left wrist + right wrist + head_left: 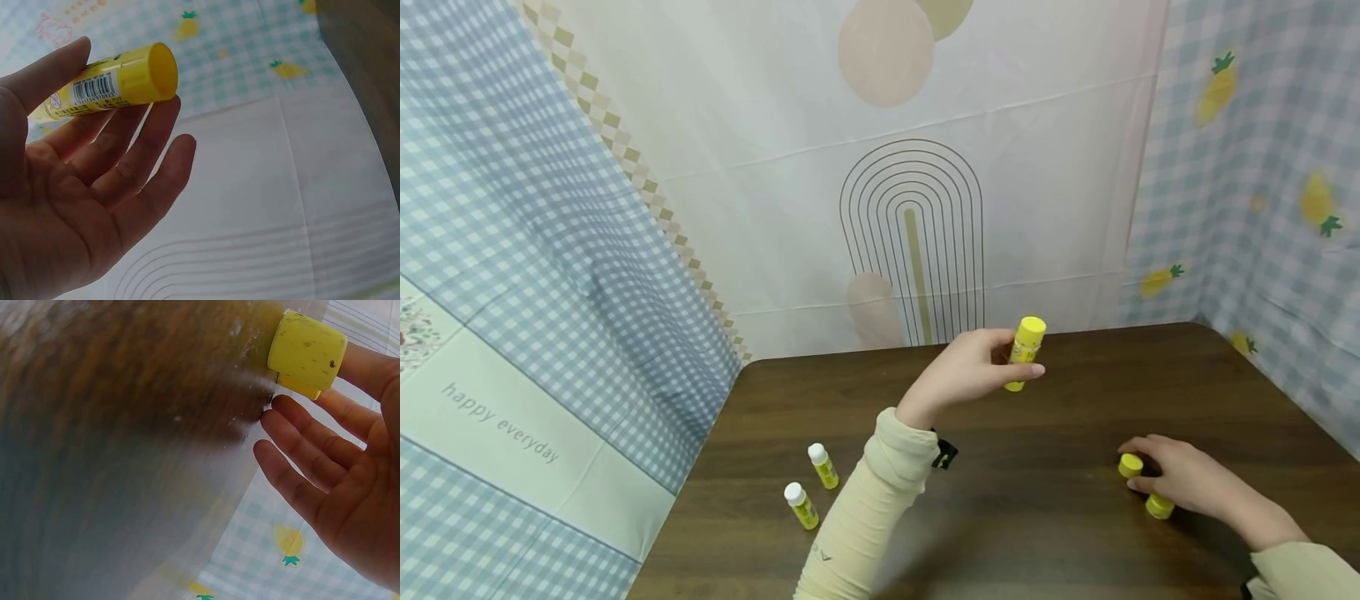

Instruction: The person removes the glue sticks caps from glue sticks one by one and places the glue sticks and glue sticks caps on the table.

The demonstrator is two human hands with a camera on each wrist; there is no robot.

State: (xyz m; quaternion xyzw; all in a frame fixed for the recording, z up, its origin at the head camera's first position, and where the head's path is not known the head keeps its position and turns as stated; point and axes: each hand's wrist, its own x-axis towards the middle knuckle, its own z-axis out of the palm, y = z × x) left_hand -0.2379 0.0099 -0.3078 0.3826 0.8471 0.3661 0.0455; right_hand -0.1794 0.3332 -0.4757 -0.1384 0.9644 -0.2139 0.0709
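Raised above the table's back edge, my left hand [966,367] holds a yellow glue stick [1027,350] upright between thumb and fingers. Its barcode label and yellow cap show in the left wrist view, where the little finger stays off the glue stick [106,87]. Low over the table's right side, my right hand [1195,475] pinches another yellow glue stick [1131,465] with thumb and index finger. The thumb hides its middle; a yellow end shows on each side. In the right wrist view, one scuffed yellow end of this glue stick [306,350] faces the camera; the other fingers are spread.
Two glue sticks with white caps, a rear one [824,467] and a front one [802,506], stand at the left of the brown wooden table [1037,533], beside my left sleeve [872,508]. A printed cloth [775,233] hangs behind the table, with checked cloth at both sides.
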